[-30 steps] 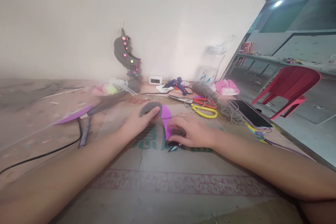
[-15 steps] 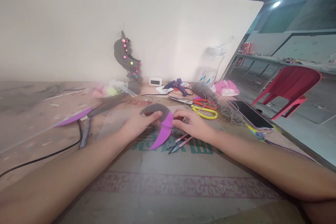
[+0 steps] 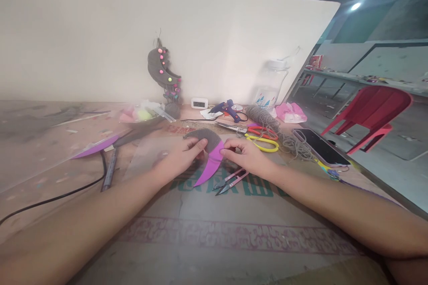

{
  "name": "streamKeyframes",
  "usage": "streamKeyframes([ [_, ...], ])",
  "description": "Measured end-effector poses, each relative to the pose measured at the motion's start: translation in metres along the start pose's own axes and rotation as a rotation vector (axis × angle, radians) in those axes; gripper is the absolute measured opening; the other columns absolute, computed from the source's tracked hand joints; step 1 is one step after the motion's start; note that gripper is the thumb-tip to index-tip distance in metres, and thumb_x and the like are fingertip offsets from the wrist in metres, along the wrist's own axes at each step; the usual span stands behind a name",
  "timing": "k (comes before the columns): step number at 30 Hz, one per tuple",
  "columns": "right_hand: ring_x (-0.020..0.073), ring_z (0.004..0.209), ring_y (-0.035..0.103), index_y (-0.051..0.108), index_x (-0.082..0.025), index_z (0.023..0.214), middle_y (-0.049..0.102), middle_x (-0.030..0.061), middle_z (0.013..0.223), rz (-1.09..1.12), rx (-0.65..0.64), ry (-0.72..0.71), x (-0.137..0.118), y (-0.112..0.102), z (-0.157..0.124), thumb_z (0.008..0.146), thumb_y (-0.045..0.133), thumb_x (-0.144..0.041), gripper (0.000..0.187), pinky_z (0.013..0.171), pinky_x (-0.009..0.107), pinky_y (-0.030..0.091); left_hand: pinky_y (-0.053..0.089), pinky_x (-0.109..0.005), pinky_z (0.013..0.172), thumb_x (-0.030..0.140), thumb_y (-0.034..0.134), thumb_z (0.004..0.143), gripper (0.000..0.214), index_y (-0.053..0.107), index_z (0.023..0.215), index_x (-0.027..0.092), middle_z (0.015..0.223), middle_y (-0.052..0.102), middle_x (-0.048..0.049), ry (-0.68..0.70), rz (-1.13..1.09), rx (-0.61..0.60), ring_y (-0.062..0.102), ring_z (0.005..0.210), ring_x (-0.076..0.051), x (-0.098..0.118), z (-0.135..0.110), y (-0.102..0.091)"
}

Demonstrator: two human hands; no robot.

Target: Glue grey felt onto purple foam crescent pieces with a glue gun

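Observation:
A purple crescent cutout (image 3: 213,164), its upper part wound with grey yarn (image 3: 203,136), is held up over the cardboard. My left hand (image 3: 189,153) grips the wrapped part, thumb on top and fingers behind. At the right edge, by the border between yarn and bare purple, the thumb and fingers of my right hand (image 3: 242,153) are pinched; any strand between them is too fine to make out. Thread snips (image 3: 230,181) lie on the cardboard just below my right hand. Behind it are yellow-handled scissors (image 3: 264,143) and red-handled scissors (image 3: 262,132).
Grey yarn skein (image 3: 262,118), phone (image 3: 319,146), glue gun (image 3: 227,109), small clock (image 3: 199,103) and bottle (image 3: 269,84) stand or lie toward the back. A pompom-dotted crescent (image 3: 157,67) hangs on the wall. Leftward are another purple piece (image 3: 96,147) and a black cable (image 3: 67,193).
The crescent tilts slightly, its lower tip shifting a little up and right. Both hands keep their hold, and the whole view shifts slightly.

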State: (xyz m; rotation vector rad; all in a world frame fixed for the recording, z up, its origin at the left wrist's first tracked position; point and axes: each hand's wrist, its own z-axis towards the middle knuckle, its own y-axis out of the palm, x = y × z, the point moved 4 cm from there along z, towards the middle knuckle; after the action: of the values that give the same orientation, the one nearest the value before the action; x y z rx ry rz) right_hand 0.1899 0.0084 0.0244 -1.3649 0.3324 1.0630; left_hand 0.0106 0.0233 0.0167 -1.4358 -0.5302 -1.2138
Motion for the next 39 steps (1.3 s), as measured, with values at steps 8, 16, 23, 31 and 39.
streamKeyframes([
  [8, 0.0124, 0.065, 0.05, 0.062, -0.015, 0.078, 0.057, 0.0005, 0.07, 0.088, -0.028, 0.03, 0.003, 0.001, 0.0, 0.085, 0.052, -0.039, 0.027, 0.06, 0.025, 0.039, 0.041, -0.025, 0.057, 0.058, 0.05, 0.079, 0.042, 0.057, 0.069, 0.018, 0.065, 0.06, -0.0011, -0.042, -0.04, 0.033, 0.053, 0.059, -0.013, -0.003, 0.001, -0.003],
  [16, 0.0128, 0.069, 0.053, 0.063, -0.016, 0.089, 0.06, 0.0012, 0.078, 0.227, 0.009, 0.034, 0.01, -0.002, 0.0, 0.083, 0.056, -0.043, 0.028, 0.063, 0.025, 0.042, 0.038, -0.025, 0.055, 0.058, 0.05, 0.079, 0.042, 0.061, 0.07, 0.018, 0.065, 0.06, -0.0005, -0.018, 0.084, -0.027, 0.052, 0.06, -0.013, 0.0, 0.0, 0.0],
  [23, 0.0099, 0.057, 0.044, 0.062, -0.015, 0.078, 0.053, -0.0015, 0.064, 0.093, -0.023, 0.08, 0.007, 0.001, -0.001, 0.083, 0.055, -0.04, 0.027, 0.052, 0.022, 0.035, 0.04, -0.025, 0.058, 0.058, 0.049, 0.08, 0.043, 0.06, 0.069, 0.018, 0.068, 0.062, -0.0033, -0.01, 0.038, -0.059, 0.054, 0.063, -0.015, 0.002, -0.002, 0.003],
  [31, 0.0113, 0.062, 0.047, 0.059, -0.015, 0.074, 0.053, -0.0004, 0.066, 0.11, -0.03, 0.041, 0.006, -0.002, 0.0, 0.086, 0.048, -0.047, 0.036, 0.057, 0.023, 0.037, 0.042, -0.026, 0.058, 0.057, 0.05, 0.079, 0.043, 0.062, 0.071, 0.017, 0.07, 0.066, -0.0037, -0.056, 0.002, -0.024, 0.058, 0.065, -0.017, -0.003, -0.001, 0.002],
  [39, 0.009, 0.055, 0.039, 0.055, -0.016, 0.066, 0.042, -0.0051, 0.057, 0.014, -0.11, 0.042, -0.01, 0.007, -0.002, 0.077, 0.062, -0.036, 0.024, 0.051, 0.022, 0.03, 0.034, -0.024, 0.049, 0.057, 0.047, 0.081, 0.045, 0.064, 0.074, 0.016, 0.064, 0.059, -0.0015, -0.003, 0.108, -0.06, 0.048, 0.056, -0.013, 0.003, -0.005, 0.006],
])
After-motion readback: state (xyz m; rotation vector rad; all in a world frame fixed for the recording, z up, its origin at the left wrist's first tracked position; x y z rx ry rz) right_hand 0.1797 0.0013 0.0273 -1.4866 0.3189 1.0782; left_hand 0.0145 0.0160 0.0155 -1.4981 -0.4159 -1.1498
